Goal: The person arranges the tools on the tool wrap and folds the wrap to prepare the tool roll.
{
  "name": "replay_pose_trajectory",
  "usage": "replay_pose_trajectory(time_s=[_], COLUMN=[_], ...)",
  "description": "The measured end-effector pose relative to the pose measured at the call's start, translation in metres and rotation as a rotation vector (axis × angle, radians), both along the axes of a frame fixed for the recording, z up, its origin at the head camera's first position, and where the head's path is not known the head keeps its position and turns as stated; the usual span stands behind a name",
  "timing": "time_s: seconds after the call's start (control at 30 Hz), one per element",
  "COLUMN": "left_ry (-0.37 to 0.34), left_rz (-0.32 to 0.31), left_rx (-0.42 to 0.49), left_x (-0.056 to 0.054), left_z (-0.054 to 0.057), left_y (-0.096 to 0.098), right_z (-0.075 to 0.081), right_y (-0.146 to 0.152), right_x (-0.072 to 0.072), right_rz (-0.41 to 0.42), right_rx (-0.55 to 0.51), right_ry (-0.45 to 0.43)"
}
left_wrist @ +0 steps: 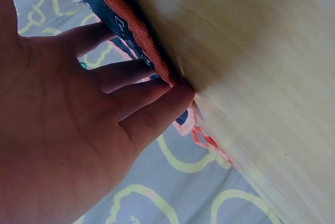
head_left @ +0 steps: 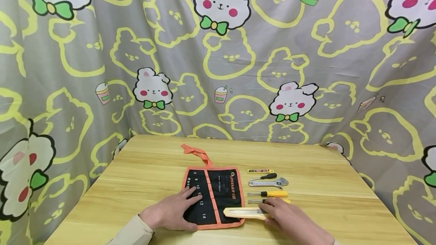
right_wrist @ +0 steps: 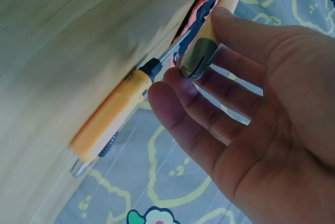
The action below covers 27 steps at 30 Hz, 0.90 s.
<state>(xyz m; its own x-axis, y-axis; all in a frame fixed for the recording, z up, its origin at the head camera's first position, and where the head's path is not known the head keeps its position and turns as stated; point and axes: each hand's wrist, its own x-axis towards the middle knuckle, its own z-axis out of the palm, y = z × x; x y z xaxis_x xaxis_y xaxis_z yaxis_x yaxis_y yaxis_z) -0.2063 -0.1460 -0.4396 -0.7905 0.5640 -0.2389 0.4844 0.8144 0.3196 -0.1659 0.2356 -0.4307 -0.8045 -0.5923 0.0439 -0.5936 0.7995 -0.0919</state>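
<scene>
A black fabric tool pouch point(head_left: 223, 196) with orange trim and white size numbers lies flat on the table. My left hand point(head_left: 174, 209) rests on its left part, fingers spread; in the left wrist view the fingertips reach the orange edging point(left_wrist: 149, 46). Between thumb and fingers my right hand point(head_left: 289, 216) pinches the rear end of a pale yellow utility knife point(head_left: 240, 211). The knife's front end overlaps the pouch's lower right pocket in the head view. Its dark grey end cap point(right_wrist: 200, 56) shows in the right wrist view. Just beyond the right hand lies a yellow-handled screwdriver point(right_wrist: 112, 114), partly hidden by it in the head view.
Right of the pouch, a second yellow screwdriver point(head_left: 276, 194), an adjustable wrench point(head_left: 269, 182), a small black-handled screwdriver point(head_left: 270, 176) and a flat yellow pack point(head_left: 260, 171) lie in a column. An orange tie strap point(head_left: 197, 151) trails behind the pouch. A patterned curtain point(head_left: 238, 59) surrounds the wooden table point(head_left: 327, 184).
</scene>
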Motion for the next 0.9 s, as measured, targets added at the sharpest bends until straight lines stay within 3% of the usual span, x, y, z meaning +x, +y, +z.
replay_pose_trajectory(time_s=[0.47, 0.9], left_ry=[0.004, 0.003], left_rz=[0.008, 0.008], left_rx=[-0.004, -0.005], left_x=[0.001, 0.002], left_z=[0.001, 0.002], left_y=[0.001, 0.001], right_z=[-0.005, -0.007], right_y=[-0.009, -0.017], right_x=[-0.002, -0.003], right_rz=[-0.024, 0.012], right_rx=[0.003, 0.011], right_ry=[-0.024, -0.019])
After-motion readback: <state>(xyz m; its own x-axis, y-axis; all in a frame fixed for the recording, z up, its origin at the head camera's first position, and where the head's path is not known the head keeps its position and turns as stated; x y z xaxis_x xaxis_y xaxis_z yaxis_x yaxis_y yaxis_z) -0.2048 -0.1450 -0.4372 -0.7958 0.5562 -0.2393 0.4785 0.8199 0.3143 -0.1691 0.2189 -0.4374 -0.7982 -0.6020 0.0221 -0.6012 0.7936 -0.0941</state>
